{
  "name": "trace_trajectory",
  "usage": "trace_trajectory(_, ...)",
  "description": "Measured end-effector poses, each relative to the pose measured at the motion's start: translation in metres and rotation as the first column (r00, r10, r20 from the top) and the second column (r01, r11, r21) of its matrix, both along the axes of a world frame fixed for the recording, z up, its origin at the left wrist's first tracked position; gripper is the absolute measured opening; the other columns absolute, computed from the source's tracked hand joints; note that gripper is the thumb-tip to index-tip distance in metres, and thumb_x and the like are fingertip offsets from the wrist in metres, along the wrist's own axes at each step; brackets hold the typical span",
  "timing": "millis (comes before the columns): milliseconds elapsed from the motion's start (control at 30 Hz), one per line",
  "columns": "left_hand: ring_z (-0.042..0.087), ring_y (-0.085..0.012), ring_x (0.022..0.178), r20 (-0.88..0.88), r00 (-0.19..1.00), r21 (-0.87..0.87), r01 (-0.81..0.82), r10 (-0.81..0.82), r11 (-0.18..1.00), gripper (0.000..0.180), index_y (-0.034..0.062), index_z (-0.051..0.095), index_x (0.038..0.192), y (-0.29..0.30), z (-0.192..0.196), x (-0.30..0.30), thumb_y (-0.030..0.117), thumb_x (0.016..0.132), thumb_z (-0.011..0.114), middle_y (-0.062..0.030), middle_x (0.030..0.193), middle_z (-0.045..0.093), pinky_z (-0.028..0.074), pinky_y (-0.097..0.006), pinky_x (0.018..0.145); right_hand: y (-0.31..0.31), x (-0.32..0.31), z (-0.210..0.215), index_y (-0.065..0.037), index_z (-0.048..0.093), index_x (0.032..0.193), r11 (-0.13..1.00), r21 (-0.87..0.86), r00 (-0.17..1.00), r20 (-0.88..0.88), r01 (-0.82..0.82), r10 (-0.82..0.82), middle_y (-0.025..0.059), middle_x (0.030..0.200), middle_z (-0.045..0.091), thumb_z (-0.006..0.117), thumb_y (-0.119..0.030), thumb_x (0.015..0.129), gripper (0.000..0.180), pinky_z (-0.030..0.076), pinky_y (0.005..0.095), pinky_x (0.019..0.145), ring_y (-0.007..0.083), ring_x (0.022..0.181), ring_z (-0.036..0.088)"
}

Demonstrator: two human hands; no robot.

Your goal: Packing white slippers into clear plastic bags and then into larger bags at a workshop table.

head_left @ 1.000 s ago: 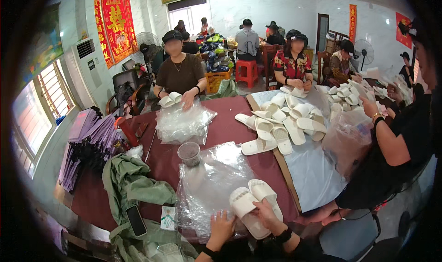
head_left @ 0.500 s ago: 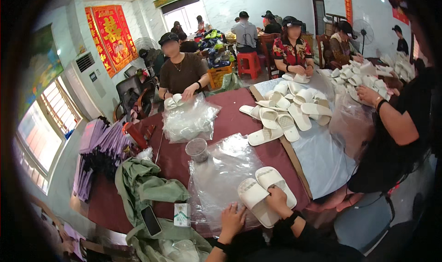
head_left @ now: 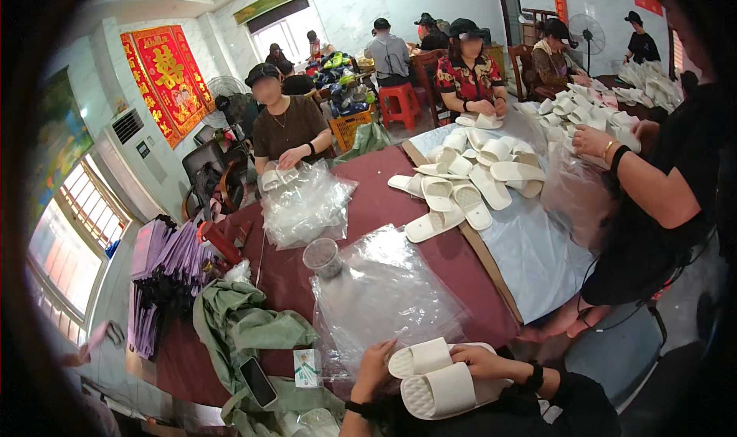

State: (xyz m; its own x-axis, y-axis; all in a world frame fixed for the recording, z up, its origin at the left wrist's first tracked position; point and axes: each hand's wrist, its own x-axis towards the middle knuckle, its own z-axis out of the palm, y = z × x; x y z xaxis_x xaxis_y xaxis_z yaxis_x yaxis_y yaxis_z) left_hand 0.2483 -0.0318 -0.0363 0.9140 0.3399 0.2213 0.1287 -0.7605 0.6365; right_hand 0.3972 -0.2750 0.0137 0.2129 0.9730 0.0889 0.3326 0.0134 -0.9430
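My right hand [head_left: 480,362] grips a pair of white slide slippers [head_left: 431,391], held over the table's near edge with their open toes pointing left. The two slippers lie side by side, their textured insoles showing. Just left of them, my left hand [head_left: 374,366] has its fingers curled in at the near edge of a stack of clear plastic bags [head_left: 391,283]. Its fingertips seem pinched on the top bag's edge, close to the slipper toe. The bags lie flat on the dark red tablecloth [head_left: 368,180].
A clear tub [head_left: 322,259] stands at the bags' far left corner. Left lie green cloth [head_left: 246,318], a phone [head_left: 258,382] and a small box [head_left: 308,368]. More slippers [head_left: 468,177] are heaped on the right. A co-worker [head_left: 288,126] sits across; another [head_left: 660,176] works at the right.
My right hand has brought the slippers nearer and turned their toes to the left. My left hand has gone from lying on the bags to curled fingers at their near edge.
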Motion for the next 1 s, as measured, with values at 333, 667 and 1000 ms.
trace_trajectory(333,0.054,-0.0341,0.086,-0.011,0.975,0.321,-0.207,0.222,0.924,0.027,0.0079,0.062,0.099,-0.022,-0.012,0.008,0.025,0.078,0.060,-0.0132,0.091,0.058,0.044,-0.042,0.074,-0.007,-0.019,0.007,-0.002,0.063,0.090,0.996,-0.048,0.990,0.118,0.081,-0.075,0.0103,0.091,0.057,0.059,-0.013,0.081,0.015,0.045,0.0298,0.072,0.0233,0.083,0.059)
trace_trajectory(667,0.057,-0.0308,0.091,0.075,0.963,0.358,-0.268,0.259,0.894,0.017,0.0077,0.064,0.088,-0.017,0.000,0.014,0.023,0.084,0.058,-0.0120,0.100,0.061,0.044,-0.041,0.076,-0.016,-0.018,0.007,-0.003,0.066,0.101,0.989,-0.111,0.995,0.007,0.103,-0.103,0.0133,0.107,0.061,0.060,-0.015,0.082,0.023,0.046,0.0318,0.083,0.0258,0.098,0.060)
trace_trajectory(1000,0.065,-0.0306,0.082,-0.204,0.948,-0.464,-0.313,0.245,0.828,0.029,0.0037,0.067,0.097,-0.016,0.004,0.008,0.028,0.091,0.052,-0.0156,0.087,0.067,0.049,-0.036,0.069,-0.014,-0.024,0.019,-0.001,0.065,0.097,0.995,-0.063,0.997,-0.011,0.080,-0.081,0.0110,0.097,0.060,0.061,-0.012,0.081,0.020,0.046,0.0301,0.077,0.0227,0.089,0.060)
